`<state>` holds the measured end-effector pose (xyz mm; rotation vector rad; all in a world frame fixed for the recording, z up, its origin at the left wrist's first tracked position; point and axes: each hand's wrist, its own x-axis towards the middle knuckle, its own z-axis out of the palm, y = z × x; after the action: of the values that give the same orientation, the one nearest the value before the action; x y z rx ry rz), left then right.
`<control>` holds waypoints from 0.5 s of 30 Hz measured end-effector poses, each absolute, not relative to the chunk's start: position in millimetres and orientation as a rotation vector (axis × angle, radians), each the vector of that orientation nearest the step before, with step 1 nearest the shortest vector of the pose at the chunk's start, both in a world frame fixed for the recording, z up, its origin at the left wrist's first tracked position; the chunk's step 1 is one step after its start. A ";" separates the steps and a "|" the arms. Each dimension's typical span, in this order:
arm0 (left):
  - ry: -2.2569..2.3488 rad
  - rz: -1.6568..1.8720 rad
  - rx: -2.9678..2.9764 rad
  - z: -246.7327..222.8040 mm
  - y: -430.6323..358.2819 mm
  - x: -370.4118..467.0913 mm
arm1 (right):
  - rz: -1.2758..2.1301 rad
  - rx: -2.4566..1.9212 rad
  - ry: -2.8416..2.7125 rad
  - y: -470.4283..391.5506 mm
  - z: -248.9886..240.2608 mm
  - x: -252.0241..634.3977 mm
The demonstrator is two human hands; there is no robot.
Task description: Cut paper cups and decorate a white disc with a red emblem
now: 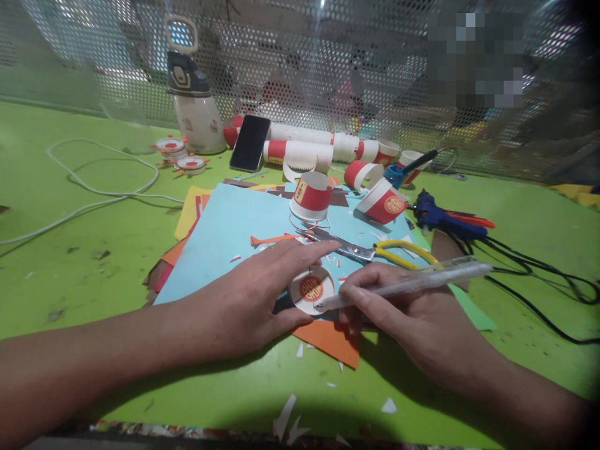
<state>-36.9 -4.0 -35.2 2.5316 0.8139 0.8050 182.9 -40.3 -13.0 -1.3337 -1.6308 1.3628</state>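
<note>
Between its thumb and fingers, my left hand (262, 294) grips the edge of a small round paper piece (311, 289), white with a red-orange emblem and short dark pen lines near its rim. A clear-barrelled pen (422, 279) is pinched in my right hand (412, 319), its tip at the lower right rim of the round piece. Just beyond lie scissors (360, 250) with yellow handles on light blue paper (225, 231). Behind their blades stands a red and white cut paper cup (311, 197); another cut cup (382, 201) leans to its right.
A blue glue gun (445, 219) with black cable lies at the right. At the back are a phone (250, 144), a flask (197, 119), stacked paper cups (300, 153) and small round paper pieces (190, 164). A white cable (105, 200) loops at left; paper scraps (285, 415) lie in front.
</note>
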 end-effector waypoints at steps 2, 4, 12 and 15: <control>0.812 0.801 2.542 -34.9 -3.9 -37.2 | 1.361 -1.334 -1.639 -40.8 -13.3 183.5; 0.819 0.791 2.558 -34.5 -4.1 -37.4 | 1.348 -1.332 -1.668 -41.0 -13.2 184.0; 0.816 0.774 2.603 -32.7 -5.7 -37.0 | 1.308 -1.335 -1.766 -40.4 -6.7 182.1; 0.809 0.780 2.607 -32.0 -6.0 -37.0 | 1.315 -1.337 -1.770 -39.8 -5.3 181.4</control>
<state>-37.0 -6.0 -32.0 2.6069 0.8091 0.7798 181.4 -39.8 -5.3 -1.3366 -1.7697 1.3146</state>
